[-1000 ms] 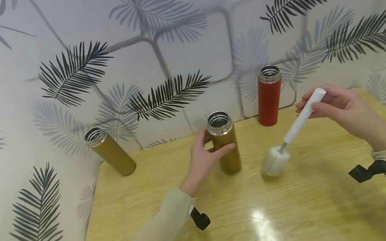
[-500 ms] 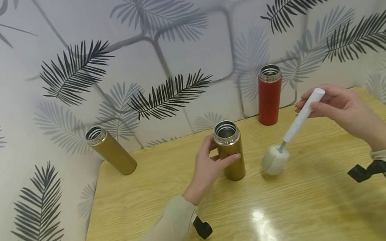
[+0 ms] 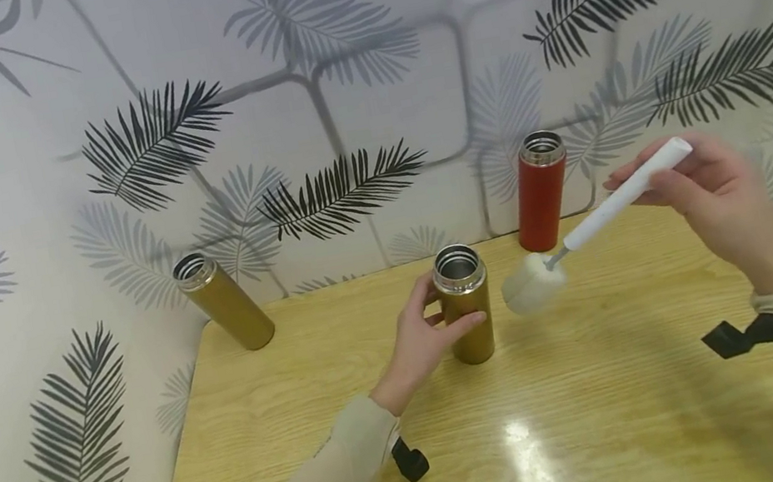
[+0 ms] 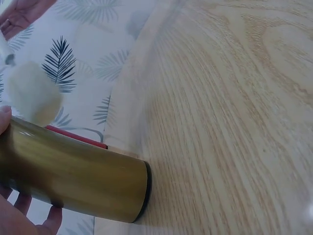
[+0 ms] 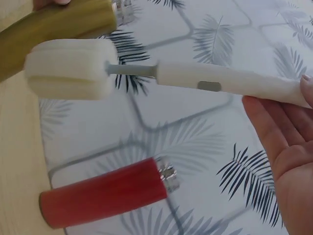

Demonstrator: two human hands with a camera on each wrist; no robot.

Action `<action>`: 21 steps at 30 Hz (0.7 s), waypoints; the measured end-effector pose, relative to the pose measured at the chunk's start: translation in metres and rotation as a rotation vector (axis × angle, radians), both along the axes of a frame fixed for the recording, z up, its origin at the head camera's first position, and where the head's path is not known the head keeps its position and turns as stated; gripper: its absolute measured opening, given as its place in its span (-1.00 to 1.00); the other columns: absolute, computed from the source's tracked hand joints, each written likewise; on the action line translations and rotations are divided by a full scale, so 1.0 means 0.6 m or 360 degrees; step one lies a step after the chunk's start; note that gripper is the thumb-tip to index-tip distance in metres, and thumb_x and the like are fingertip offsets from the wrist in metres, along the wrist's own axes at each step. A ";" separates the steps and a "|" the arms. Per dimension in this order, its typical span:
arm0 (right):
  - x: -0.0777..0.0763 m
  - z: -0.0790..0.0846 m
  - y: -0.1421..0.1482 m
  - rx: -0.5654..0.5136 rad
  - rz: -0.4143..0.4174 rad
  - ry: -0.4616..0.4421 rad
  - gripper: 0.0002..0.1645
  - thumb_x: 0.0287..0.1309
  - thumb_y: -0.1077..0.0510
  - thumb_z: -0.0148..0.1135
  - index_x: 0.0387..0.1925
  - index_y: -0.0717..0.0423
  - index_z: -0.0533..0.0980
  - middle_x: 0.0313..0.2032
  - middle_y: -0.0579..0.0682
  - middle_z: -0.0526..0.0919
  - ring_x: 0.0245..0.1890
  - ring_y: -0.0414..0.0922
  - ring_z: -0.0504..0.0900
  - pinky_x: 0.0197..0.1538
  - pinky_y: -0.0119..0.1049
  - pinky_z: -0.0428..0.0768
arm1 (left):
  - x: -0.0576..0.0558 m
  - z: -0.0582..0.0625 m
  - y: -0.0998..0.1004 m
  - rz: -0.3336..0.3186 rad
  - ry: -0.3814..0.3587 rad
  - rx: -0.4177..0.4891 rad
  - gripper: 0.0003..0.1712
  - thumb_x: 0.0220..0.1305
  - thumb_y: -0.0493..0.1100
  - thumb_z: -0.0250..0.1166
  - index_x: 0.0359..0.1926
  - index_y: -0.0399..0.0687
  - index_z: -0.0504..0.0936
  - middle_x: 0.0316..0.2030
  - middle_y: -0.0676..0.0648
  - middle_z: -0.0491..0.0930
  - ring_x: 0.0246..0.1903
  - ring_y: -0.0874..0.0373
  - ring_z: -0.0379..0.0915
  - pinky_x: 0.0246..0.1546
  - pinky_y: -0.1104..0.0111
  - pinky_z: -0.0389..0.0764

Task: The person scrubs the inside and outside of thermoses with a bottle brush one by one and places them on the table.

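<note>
My left hand [image 3: 422, 345] grips a gold thermos flask [image 3: 472, 328] around its body. The flask stands upright on the table with its steel mouth uncovered; in the left wrist view its gold side [image 4: 73, 171] fills the lower left. My right hand [image 3: 718, 201] pinches the white handle [image 3: 625, 195] of a bottle brush. The brush's cream sponge head [image 3: 532, 285] hangs above the table, just right of the gripped flask and lower than its mouth. In the right wrist view the sponge head [image 5: 71, 68] overlaps the gold flask [image 5: 58, 29] behind it.
A red thermos flask [image 3: 542, 204], also uncovered, stands at the back of the wooden table [image 3: 297, 440] near the wall. A second gold flask [image 3: 225, 304] stands at the back left. Patterned wall covering [image 3: 395, 105] rises behind and beside the table.
My left hand has brought the gold flask slightly toward me and to the right. My right hand has risen and shifted right, and the brush head has lifted and swung left toward the flask.
</note>
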State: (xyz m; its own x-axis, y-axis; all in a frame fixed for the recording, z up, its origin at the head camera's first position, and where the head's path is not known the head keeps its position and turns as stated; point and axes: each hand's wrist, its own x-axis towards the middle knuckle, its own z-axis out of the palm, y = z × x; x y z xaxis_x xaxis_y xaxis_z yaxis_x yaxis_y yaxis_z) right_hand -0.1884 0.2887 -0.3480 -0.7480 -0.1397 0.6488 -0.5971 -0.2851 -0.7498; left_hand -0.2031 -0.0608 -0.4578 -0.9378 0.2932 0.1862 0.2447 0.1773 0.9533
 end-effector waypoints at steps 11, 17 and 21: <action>0.016 0.075 -0.030 -0.0425 -0.0068 0.0227 -0.78 0.40 0.53 0.09 0.00 0.65 0.38 -0.09 0.40 0.72 -0.03 0.16 0.76 0.13 -0.13 0.69 | 0.001 -0.004 -0.002 -0.0034 -0.0013 0.0012 -0.17 0.21 -0.17 0.57 0.45 0.10 0.41 0.27 -0.01 0.53 0.24 0.05 0.43 0.22 0.06 0.58; 0.011 0.095 -0.040 -0.0539 0.0015 0.0216 -0.80 0.41 0.52 0.09 -0.05 0.68 0.37 -0.13 0.45 0.72 -0.07 0.21 0.76 0.11 -0.07 0.70 | 0.000 -0.006 -0.004 -0.0038 -0.0008 -0.0017 -0.15 0.21 -0.16 0.57 0.47 0.09 0.39 0.28 -0.01 0.52 0.25 0.05 0.42 0.23 0.05 0.58; 0.003 0.097 -0.052 -0.0595 0.0044 0.0206 -0.81 0.40 0.53 0.08 -0.06 0.69 0.35 -0.13 0.47 0.71 -0.09 0.24 0.77 0.08 -0.02 0.71 | -0.001 -0.004 -0.004 -0.0040 -0.0014 -0.0022 -0.15 0.23 -0.15 0.56 0.47 0.08 0.38 0.28 -0.01 0.52 0.25 0.04 0.43 0.24 0.06 0.58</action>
